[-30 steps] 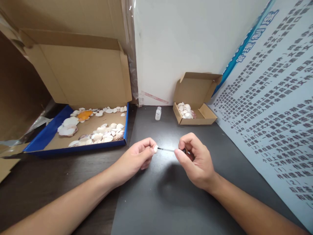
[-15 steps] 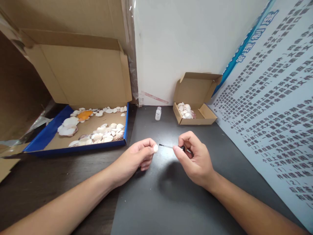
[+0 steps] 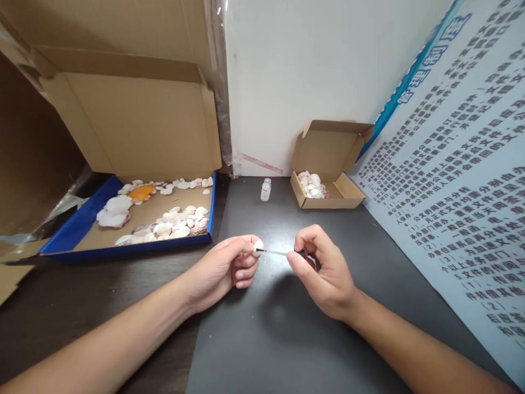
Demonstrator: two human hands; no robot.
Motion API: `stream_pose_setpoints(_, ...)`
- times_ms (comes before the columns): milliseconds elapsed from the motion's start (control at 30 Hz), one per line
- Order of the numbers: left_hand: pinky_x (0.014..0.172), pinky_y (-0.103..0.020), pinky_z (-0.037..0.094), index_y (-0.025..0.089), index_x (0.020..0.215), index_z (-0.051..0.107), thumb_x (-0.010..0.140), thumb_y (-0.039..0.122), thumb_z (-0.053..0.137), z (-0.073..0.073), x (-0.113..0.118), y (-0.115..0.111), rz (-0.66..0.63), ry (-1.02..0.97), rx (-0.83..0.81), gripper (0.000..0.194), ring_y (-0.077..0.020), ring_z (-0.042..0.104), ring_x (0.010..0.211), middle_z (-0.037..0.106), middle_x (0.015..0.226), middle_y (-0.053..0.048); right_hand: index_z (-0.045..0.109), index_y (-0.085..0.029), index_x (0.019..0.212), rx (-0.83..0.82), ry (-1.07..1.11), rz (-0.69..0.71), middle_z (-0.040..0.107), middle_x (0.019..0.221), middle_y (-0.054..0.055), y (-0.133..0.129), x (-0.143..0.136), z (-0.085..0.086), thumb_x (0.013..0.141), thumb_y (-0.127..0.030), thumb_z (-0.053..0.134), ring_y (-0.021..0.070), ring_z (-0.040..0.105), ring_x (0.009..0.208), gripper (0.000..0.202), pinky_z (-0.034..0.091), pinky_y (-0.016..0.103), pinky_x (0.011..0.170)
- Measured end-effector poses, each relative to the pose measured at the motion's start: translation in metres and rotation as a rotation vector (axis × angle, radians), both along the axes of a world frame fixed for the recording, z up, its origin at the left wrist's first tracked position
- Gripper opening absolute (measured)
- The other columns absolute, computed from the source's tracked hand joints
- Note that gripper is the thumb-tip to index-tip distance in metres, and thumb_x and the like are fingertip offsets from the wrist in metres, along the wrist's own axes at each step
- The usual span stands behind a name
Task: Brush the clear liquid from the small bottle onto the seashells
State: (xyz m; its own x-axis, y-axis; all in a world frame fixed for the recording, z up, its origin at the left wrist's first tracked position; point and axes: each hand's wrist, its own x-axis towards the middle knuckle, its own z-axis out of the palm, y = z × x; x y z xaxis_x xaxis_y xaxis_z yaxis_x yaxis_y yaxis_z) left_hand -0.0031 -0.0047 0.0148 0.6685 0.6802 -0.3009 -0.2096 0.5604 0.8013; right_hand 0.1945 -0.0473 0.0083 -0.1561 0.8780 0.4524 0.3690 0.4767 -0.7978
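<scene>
A dark, wood-grained desk (image 3: 102,290) is covered from its middle toward the right by a smooth grey mat (image 3: 254,350), whose left edge runs at a slight slant from back to front. A bright patch of light is reflected between the hands, and a soft shadow is cast nearer the front edge. The back edge of the desk is closed off by a white wall (image 3: 287,82), marked low down by a reddish strip (image 3: 260,162); its left side is bordered by clear plastic (image 3: 219,71) and brown cardboard (image 3: 123,24). Along the right edge a large poster (image 3: 451,164) is set at a slant, with dark characters printed on pale blue.

Toward the back left corner, a blue box (image 3: 131,250) is placed with its cardboard lid raised; pale shells (image 3: 176,221) and one orange shell (image 3: 142,192) are held inside. Near the back right corner, a small carton (image 3: 332,203) is left open, with white shells (image 3: 310,185) gathered in its left half. Between the two boxes, close to the back edge, a small glass bottle (image 3: 266,191) is stood upright and uncapped.

Over the mat, a small white shell (image 3: 258,244) is pinched between thumb and fingers by the left hand (image 3: 223,268). A thin brush (image 3: 275,252) is gripped by its black end in the right hand (image 3: 328,276), its dark tip laid against the shell.
</scene>
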Motion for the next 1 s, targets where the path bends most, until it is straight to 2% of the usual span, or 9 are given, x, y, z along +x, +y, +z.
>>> stream_pose_setpoints(100,0.047,-0.023,0.017,0.019,0.07,0.042,0.086,0.021,0.049,0.0007,0.0003,-0.0001,-0.003,0.009,0.003,0.017,-0.0086,0.017,0.049,0.021,0.057,0.008,0.042,-0.024,0.086,0.002,-0.004,-0.043,0.028,0.061,-0.01,0.0003,0.0002,-0.0009,0.09,-0.018,0.057,0.0077,0.026,0.048,0.016,0.024,0.021,0.045)
stream_pose_setpoints(200,0.047,-0.023,0.017,0.019,0.07,0.041,0.084,0.021,0.05,0.0009,0.001,0.0,-0.007,0.012,0.003,0.017,-0.0085,0.018,0.05,0.021,0.057,0.008,0.042,-0.024,0.089,0.0,0.022,-0.011,0.033,0.064,-0.009,0.0004,0.0001,-0.0006,0.092,-0.021,0.053,0.0079,0.03,0.049,0.012,0.028,0.021,0.046)
stream_pose_setpoints(367,0.048,-0.023,0.017,0.019,0.071,0.042,0.084,0.021,0.05,0.0005,0.001,0.0002,-0.015,0.011,0.016,0.015,-0.0083,0.019,0.049,0.022,0.057,0.008,0.041,-0.024,0.085,-0.018,-0.01,-0.059,0.028,0.062,-0.01,0.0014,-0.001,0.0008,0.089,-0.02,0.057,0.0075,0.025,0.046,0.017,0.024,0.022,0.044)
stream_pose_setpoints(467,0.048,-0.023,0.016,0.019,0.072,0.041,0.085,0.021,0.051,0.0,0.0005,0.0005,-0.023,0.029,0.029,0.016,-0.008,0.019,0.05,0.022,0.058,0.008,0.04,-0.024,0.087,-0.016,0.015,-0.032,0.03,0.063,-0.009,0.001,-0.0007,0.0013,0.09,-0.021,0.055,0.0079,0.027,0.047,0.015,0.026,0.022,0.045)
stream_pose_setpoints(633,0.049,-0.023,0.016,0.019,0.075,0.041,0.086,0.023,0.055,-0.0007,0.0014,0.0002,-0.019,0.08,0.075,0.018,-0.0071,0.019,0.05,0.023,0.059,0.009,0.039,-0.024,0.085,0.003,-0.012,-0.055,0.026,0.061,-0.01,-0.0005,-0.0006,0.0027,0.088,-0.018,0.056,0.007,0.023,0.045,0.018,0.021,0.021,0.042)
stream_pose_setpoints(767,0.048,-0.022,0.017,0.019,0.079,0.043,0.087,0.025,0.056,-0.0016,0.0027,-0.0004,-0.004,0.12,0.127,0.016,-0.0066,0.02,0.05,0.025,0.057,0.01,0.04,-0.024,0.085,0.019,-0.012,-0.024,0.028,0.062,-0.01,-0.001,-0.0012,0.0047,0.088,-0.018,0.056,0.0069,0.025,0.046,0.017,0.023,0.02,0.043)
stream_pose_setpoints(900,0.048,-0.021,0.02,0.019,0.078,0.043,0.087,0.028,0.056,-0.0029,0.0026,-0.0003,-0.009,0.154,0.182,0.018,-0.0064,0.022,0.05,0.026,0.057,0.01,0.04,-0.024,0.082,0.038,-0.048,-0.064,0.024,0.059,-0.01,-0.001,-0.0016,0.0065,0.086,-0.016,0.057,0.0066,0.022,0.045,0.019,0.02,0.02,0.042)
stream_pose_setpoints(1000,0.048,-0.021,0.021,0.02,0.078,0.044,0.087,0.029,0.056,-0.0043,0.0023,0.0,-0.006,0.163,0.194,0.018,-0.0066,0.023,0.05,0.027,0.057,0.01,0.04,-0.024,0.082,0.036,-0.032,-0.046,0.026,0.06,-0.01,-0.0005,-0.002,0.007,0.086,-0.018,0.056,0.0067,0.023,0.044,0.017,0.021,0.021,0.041)
